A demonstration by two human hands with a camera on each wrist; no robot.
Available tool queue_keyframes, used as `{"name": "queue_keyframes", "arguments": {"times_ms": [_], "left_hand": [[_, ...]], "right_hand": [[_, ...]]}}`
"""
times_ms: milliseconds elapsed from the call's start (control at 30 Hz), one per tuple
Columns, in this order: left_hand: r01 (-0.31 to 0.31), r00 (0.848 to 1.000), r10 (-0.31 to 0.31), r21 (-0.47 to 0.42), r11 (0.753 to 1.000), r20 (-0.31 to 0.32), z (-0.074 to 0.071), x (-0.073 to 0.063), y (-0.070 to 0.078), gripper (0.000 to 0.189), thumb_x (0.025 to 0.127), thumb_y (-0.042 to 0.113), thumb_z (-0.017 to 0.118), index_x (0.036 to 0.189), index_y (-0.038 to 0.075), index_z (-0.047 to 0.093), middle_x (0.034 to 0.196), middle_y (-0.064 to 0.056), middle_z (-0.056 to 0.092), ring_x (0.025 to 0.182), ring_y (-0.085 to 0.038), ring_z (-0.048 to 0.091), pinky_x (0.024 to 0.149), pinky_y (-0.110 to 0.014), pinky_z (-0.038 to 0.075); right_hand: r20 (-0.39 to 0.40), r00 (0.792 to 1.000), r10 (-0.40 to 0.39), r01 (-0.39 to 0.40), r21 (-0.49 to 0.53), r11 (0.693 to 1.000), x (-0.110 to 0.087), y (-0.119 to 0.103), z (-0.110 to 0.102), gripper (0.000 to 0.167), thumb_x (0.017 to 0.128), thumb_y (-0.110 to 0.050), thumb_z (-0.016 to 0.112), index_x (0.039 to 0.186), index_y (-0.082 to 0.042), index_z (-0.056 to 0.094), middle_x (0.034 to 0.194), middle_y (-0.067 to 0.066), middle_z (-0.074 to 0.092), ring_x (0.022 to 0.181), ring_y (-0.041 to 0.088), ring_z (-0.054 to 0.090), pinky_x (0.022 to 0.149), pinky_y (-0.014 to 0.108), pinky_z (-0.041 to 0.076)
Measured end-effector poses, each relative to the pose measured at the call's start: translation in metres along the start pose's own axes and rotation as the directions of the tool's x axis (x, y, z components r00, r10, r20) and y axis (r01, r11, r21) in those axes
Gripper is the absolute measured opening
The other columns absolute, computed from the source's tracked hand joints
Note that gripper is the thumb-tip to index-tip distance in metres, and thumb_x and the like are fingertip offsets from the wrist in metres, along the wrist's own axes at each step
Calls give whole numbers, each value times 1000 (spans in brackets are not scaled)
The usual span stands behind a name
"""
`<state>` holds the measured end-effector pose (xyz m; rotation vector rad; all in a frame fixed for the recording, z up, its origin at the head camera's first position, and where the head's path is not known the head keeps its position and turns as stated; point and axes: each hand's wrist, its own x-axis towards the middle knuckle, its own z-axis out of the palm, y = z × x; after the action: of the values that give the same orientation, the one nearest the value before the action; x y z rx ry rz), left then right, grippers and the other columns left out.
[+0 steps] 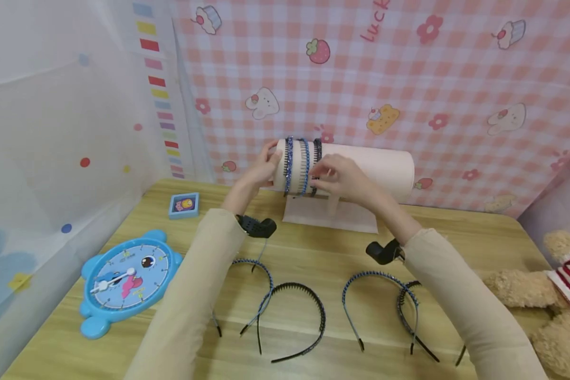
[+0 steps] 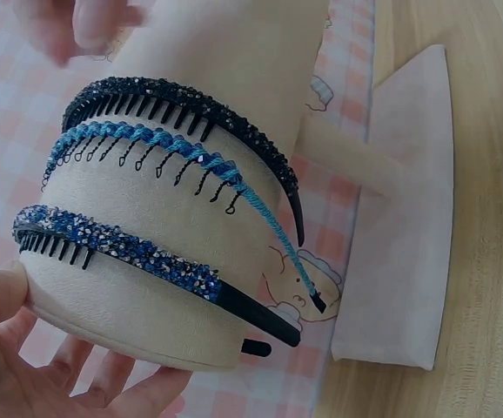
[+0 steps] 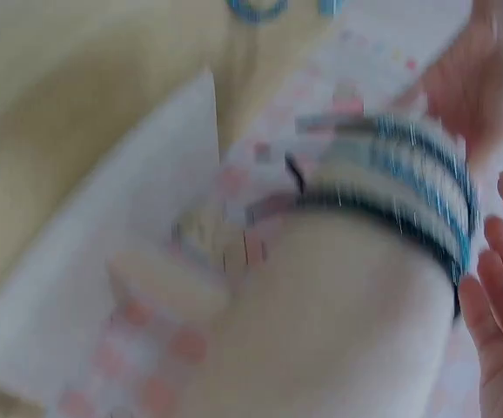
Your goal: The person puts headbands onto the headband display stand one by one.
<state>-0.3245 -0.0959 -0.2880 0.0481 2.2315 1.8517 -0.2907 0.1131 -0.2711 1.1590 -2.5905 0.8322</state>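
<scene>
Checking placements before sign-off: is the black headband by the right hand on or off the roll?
On: the left wrist view shows the black headband arched over the roll.

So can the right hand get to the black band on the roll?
Probably yes. The right hand is close beside the black band, with nothing seen between them. The left hand looks out of the way, at one end of the roll.

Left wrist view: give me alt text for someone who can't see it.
A sparkly blue headband, a braided blue headband and a sparkly black headband sit around a pale cylinder, whose near end the left hand holds. At top left, the right hand shows only partly, blurred. The cylinder's base stands on a wooden table at right.
</scene>
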Motion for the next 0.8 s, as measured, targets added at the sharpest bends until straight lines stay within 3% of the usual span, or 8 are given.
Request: {"name": "queue_keyframes", "arguments": {"times_ms": [100,200,300,400,500,533,667,800], "left_hand": [[-5,1000,5,1,1000,-3,-1,0,1,46,100,35,29,144,33,16,149,-6,26,131,-30,36,103,-53,37],[-10,1000,10,-10,1000,-9,0,0,1,45,100,34,30,143,33,17,149,-5,26,130,-29,36,103,-52,38],[0,1000,0,-2,1000,-7,1,-2,1,45,100,35,29,143,33,17,149,-5,26,130,-29,36,103,-52,38],[11,1000,-11,-3,1000,-8,1,-3,-1,45,100,35,29,143,33,18,148,-4,26,130,-29,37,102,-52,38],[11,1000,-11,-5,1000,-5,1,-4,-2,45,100,34,29,143,33,18,148,-5,27,129,-29,38,102,-51,39],[9,1000,-9,-7,1000,-4,1,-5,-3,45,100,34,29,143,33,17,148,-5,27,129,-29,38,102,-51,39],[-4,1000,4,-7,1000,-1,1,-5,-2,46,100,34,30,143,33,17,149,-5,26,129,-30,37,102,-52,38],[-20,1000,19,-18,1000,-8,1,-3,-1,45,100,33,30,143,33,17,150,-5,26,129,-31,37,102,-53,38]], "right_hand": [[109,994,-24,17,65,998,-1,-4,26,9,81,-10,68,88,-5,66,84,7,68,77,15,61,71,27,53],[264,964,-12,-10,82,997,-1,-3,56,11,84,-12,65,90,-4,67,84,7,69,76,16,63,70,23,53],[400,914,65,-113,97,989,-1,1,89,19,85,-13,63,99,1,65,91,13,68,83,22,64,73,26,53],[458,866,203,-276,97,956,2,6,120,28,84,-18,64,104,3,63,97,15,67,87,22,62,75,25,53],[426,828,364,-449,116,886,5,8,147,28,81,-19,68,98,3,64,87,10,67,73,15,61,64,21,51],[394,826,403,-481,120,868,7,8,154,26,79,-18,69,93,3,64,79,7,66,65,12,59,58,19,49],[262,838,478,-526,154,837,13,2,170,15,74,-8,67,64,0,60,52,0,50,41,8,44,40,16,39],[186,853,488,-519,200,831,18,-7,170,23,75,-6,64,57,-4,50,51,6,53,36,12,48,35,19,43]]}}
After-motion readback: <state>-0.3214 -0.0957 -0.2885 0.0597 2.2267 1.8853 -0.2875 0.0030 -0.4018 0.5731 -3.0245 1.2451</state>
